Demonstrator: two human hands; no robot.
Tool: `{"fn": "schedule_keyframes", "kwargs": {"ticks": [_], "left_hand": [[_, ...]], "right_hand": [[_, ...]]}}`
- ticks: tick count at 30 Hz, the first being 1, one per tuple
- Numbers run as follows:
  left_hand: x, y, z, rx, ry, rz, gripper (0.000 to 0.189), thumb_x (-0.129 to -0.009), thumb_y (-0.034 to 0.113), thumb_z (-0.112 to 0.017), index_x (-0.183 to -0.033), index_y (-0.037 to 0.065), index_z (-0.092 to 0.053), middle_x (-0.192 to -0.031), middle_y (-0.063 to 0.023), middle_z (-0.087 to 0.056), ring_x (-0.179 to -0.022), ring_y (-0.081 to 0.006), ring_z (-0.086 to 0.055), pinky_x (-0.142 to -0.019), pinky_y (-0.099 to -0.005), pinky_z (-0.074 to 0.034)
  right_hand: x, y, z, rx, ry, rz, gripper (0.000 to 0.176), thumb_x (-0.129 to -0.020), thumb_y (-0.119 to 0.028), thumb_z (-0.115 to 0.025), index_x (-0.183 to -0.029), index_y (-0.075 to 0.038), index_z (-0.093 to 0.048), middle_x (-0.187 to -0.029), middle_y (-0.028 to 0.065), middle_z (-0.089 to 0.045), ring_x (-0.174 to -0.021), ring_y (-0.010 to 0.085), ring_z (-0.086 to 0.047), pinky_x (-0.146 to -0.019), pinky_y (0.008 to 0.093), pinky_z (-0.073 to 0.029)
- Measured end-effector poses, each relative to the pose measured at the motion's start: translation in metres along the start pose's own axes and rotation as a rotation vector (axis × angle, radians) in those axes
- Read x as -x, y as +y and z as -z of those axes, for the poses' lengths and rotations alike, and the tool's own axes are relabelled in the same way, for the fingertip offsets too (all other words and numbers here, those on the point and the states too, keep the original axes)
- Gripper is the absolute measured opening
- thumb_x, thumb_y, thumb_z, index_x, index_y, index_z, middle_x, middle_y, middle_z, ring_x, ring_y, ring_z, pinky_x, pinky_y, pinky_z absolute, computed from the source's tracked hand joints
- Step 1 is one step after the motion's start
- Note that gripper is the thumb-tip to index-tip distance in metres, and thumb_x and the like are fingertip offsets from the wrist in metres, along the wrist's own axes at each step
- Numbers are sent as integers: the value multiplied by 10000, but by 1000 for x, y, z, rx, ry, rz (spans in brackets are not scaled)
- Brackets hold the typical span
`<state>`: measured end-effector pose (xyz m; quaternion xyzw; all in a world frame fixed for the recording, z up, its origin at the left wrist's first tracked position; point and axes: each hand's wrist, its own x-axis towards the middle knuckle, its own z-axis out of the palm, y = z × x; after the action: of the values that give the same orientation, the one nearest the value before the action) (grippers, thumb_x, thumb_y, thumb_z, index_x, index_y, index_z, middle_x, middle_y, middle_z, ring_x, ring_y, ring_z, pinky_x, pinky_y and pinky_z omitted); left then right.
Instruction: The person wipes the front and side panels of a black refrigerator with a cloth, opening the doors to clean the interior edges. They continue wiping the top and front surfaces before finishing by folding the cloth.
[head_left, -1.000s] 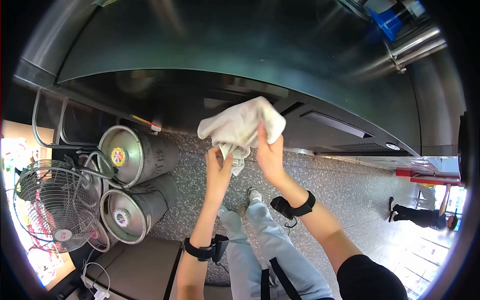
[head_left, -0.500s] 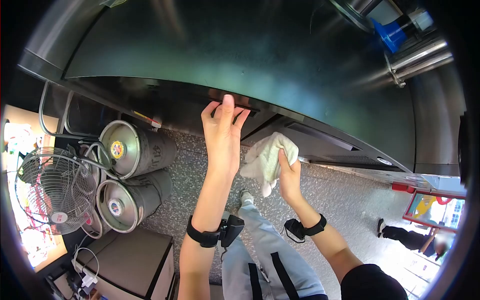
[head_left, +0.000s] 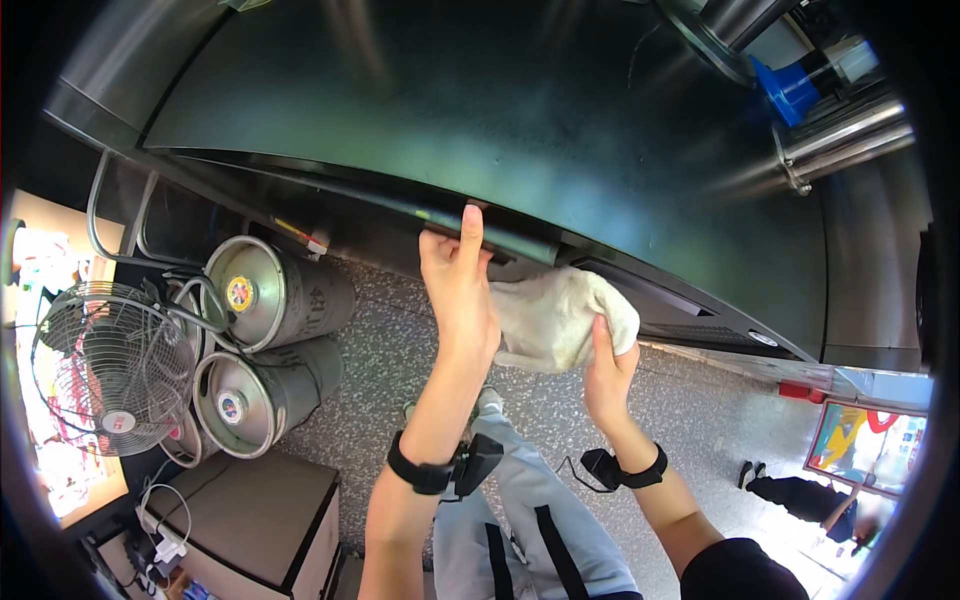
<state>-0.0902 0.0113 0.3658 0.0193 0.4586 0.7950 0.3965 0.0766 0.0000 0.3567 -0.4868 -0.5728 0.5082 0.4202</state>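
Note:
My left hand (head_left: 462, 295) reaches up to the front of a stainless steel counter (head_left: 420, 100). Its thumb lies over the top edge of a cabinet door (head_left: 525, 243), and the fingers curl in behind that edge. The door stands slightly out from under the countertop. In my right hand (head_left: 608, 380) is a whitish cloth (head_left: 555, 325), pinched near its right end with the thumb on top. The cloth hangs spread out between both hands, and its left side passes close by my left wrist.
Metal kegs (head_left: 245, 295) stand on the speckled floor (head_left: 380, 330) at left, beside a wire fan (head_left: 115, 370). A brown box (head_left: 245, 510) is below them. Steel pipes (head_left: 850, 135) and a blue part (head_left: 785, 90) sit on the counter at right. Farther off is another person (head_left: 810, 500).
The cabinet door has come out from the counter front with my left hand at its edge. My right hand has shifted right, and the bunched cloth is now spread wider.

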Motion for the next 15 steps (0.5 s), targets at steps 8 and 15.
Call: {"fn": "schedule_keyframes", "kwargs": {"ticks": [8, 15], "left_hand": [[37, 25, 40, 42, -39, 64, 471, -939, 450, -371, -1089, 11, -458, -1044, -78, -512, -960, -155, -488, -858, -330, -397], [37, 24, 52, 26, -112, 88, 407, -966, 386, -333, -1091, 21, -465, -1022, -75, -528, -935, -157, -500, -843, -350, -412]], "right_hand": [[8, -2, 6, -7, -52, 33, 246, -910, -117, -490, -1095, 33, -547, -1066, 70, -585, -984, 134, -524, -872, 261, -382], [28, -32, 16, 242, -272, 424, 237, -855, -63, -524, -1069, 25, -576, -1075, 121, -592, -996, 228, -558, -898, 345, -394]]}}
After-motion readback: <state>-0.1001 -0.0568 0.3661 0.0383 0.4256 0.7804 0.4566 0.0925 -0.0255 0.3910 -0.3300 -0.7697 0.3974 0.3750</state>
